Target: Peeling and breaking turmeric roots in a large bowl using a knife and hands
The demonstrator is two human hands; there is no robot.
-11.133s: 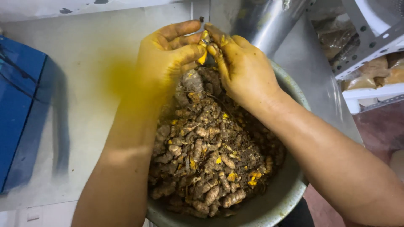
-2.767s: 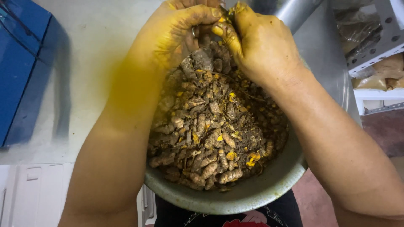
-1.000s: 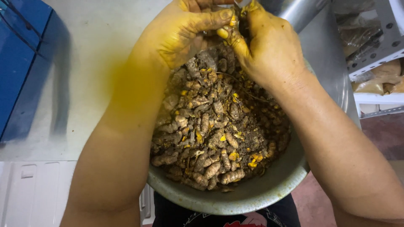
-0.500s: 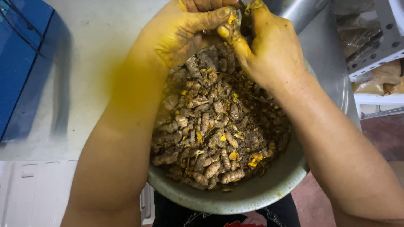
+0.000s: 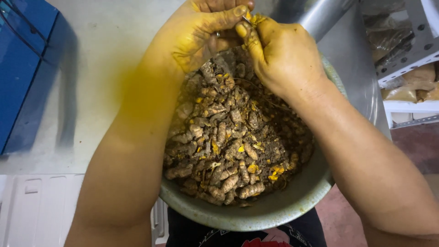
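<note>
The hands are meeting above the far rim of the bowl: the left hand point(image 5: 201, 32) and the right hand point(image 5: 283, 55), both yellow-stained, are pinching together one small turmeric piece point(image 5: 250, 19). The grey metal bowl point(image 5: 274, 210) is holding a heap of turmeric roots point(image 5: 228, 146). A blue box point(image 5: 23, 68) is lying on the pale bench point(image 5: 100, 45).

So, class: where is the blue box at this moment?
In the head view, the blue box sits at the far left edge on the pale table, left of the left hand and the metal bowl of brown roots.
</note>
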